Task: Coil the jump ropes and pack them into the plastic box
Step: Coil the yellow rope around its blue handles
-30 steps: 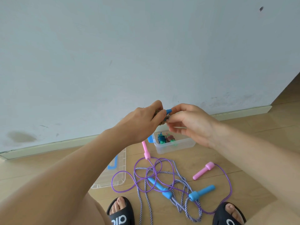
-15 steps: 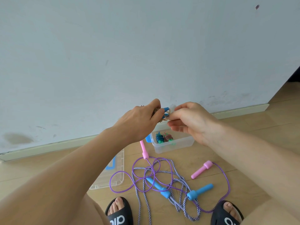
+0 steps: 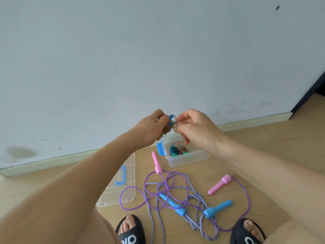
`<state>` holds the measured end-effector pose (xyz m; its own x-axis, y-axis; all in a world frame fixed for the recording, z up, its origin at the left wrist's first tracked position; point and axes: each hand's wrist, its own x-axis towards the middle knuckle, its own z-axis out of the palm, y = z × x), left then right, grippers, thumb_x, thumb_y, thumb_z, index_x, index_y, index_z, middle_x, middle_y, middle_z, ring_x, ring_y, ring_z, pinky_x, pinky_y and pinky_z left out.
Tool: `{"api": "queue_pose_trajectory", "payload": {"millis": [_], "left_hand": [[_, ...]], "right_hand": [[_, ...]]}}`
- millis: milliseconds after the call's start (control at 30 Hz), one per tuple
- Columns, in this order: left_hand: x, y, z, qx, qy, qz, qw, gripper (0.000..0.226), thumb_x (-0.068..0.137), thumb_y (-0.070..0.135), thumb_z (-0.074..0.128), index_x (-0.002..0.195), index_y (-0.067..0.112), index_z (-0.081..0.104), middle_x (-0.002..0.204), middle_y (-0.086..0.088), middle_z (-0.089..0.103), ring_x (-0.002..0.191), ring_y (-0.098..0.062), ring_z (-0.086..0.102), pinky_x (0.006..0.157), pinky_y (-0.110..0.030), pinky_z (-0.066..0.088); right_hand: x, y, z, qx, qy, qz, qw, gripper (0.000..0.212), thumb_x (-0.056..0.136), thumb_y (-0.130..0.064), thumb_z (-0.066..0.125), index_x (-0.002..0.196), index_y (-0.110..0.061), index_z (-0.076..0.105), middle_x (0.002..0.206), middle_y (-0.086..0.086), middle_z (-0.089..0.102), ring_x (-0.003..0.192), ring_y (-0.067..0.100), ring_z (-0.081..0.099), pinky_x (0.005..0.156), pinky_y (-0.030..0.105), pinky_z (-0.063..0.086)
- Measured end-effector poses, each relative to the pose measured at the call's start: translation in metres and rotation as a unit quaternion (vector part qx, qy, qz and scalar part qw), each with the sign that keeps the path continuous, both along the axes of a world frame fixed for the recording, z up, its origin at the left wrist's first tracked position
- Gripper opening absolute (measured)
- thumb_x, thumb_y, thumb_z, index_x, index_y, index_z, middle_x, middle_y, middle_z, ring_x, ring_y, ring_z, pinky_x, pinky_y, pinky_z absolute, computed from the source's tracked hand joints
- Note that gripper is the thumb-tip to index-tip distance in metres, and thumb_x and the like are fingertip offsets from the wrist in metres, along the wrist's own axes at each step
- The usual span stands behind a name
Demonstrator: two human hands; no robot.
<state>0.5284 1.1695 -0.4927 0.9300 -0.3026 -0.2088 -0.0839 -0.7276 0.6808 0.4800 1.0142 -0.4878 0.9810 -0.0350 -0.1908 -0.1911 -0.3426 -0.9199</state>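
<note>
My left hand [image 3: 151, 128] grips a coiled tan jump rope [image 3: 165, 132] with blue handles, held up in front of the wall. My right hand [image 3: 195, 127] pinches the rope's loose end beside the coil. Below them on the floor stands the clear plastic box [image 3: 189, 158] with a blue latch; two coiled ropes [image 3: 178, 150] lie inside. A purple rope with pink handles [image 3: 219, 184] and a striped blue-white rope with blue handles [image 3: 217, 208] lie tangled on the floor near my feet.
The box's clear lid [image 3: 121, 184] with a blue handle lies on the wooden floor to the left. My black slippers [image 3: 131, 230] stand at the bottom edge. A pale wall with a skirting board [image 3: 255, 120] rises just behind the box.
Both hands stayed together at the coil; my right hand's fingers shifted on the rope end and a loop of it now shows between the hands. The ropes on the floor have not moved.
</note>
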Motion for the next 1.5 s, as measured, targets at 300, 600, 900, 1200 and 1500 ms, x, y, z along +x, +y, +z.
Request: {"api": "queue_pose_trajectory", "payload": {"millis": [300, 600, 900, 1200, 1500], "left_hand": [[0.004, -0.008, -0.008, -0.012, 0.008, -0.007, 1.000, 0.026, 0.104, 0.043, 0.032, 0.110, 0.025, 0.049, 0.083, 0.002, 0.061, 0.061, -0.014, 0.054, 0.056, -0.028, 0.044], [0.016, -0.033, -0.022, -0.077, 0.041, 0.065, 0.994, 0.029, 0.100, 0.041, 0.031, 0.103, 0.021, 0.051, 0.075, -0.008, 0.057, 0.057, -0.021, 0.052, 0.056, -0.032, 0.046], [0.032, -0.059, -0.035, -0.258, 0.260, 0.098, 0.925, 0.037, 0.102, 0.044, 0.040, 0.112, 0.013, 0.057, 0.083, -0.013, 0.066, 0.074, -0.029, 0.069, 0.084, -0.041, 0.057], [0.080, -0.118, -0.060, -0.252, 0.260, 0.120, 0.924, 0.035, 0.102, 0.036, 0.037, 0.112, 0.017, 0.064, 0.096, -0.006, 0.073, 0.083, -0.020, 0.069, 0.081, -0.034, 0.056], [0.137, -0.118, -0.168, -0.177, 0.336, 0.172, 0.909, 0.051, 0.102, 0.050, 0.033, 0.116, 0.007, 0.057, 0.104, -0.016, 0.069, 0.084, -0.027, 0.068, 0.082, -0.036, 0.060]], "right_hand": [[0.010, -0.011, -0.002, 0.279, 0.151, -0.129, 0.940, 0.012, 0.087, -0.011, 0.052, 0.082, -0.008, 0.062, 0.077, 0.005, 0.054, 0.063, 0.016, 0.050, 0.055, 0.027, 0.048], [0.012, -0.002, -0.015, 0.120, 0.088, -0.089, 0.985, 0.025, 0.095, -0.019, 0.043, 0.073, -0.013, 0.052, 0.073, 0.004, 0.053, 0.063, 0.019, 0.049, 0.060, 0.030, 0.044], [0.036, -0.063, -0.019, 0.142, 0.157, -0.090, 0.973, 0.018, 0.097, -0.032, 0.058, 0.102, -0.015, 0.057, 0.106, 0.015, 0.063, 0.089, 0.026, 0.067, 0.087, 0.040, 0.058], [0.094, -0.095, -0.058, 0.109, 0.193, 0.005, 0.975, 0.030, 0.090, -0.020, 0.065, 0.120, -0.019, 0.068, 0.119, 0.003, 0.071, 0.106, 0.020, 0.071, 0.095, 0.044, 0.054], [0.161, -0.104, -0.167, 0.035, 0.222, -0.038, 0.974, 0.029, 0.082, -0.006, 0.072, 0.111, 0.000, 0.068, 0.100, 0.019, 0.075, 0.083, 0.028, 0.072, 0.086, 0.043, 0.060]]}}
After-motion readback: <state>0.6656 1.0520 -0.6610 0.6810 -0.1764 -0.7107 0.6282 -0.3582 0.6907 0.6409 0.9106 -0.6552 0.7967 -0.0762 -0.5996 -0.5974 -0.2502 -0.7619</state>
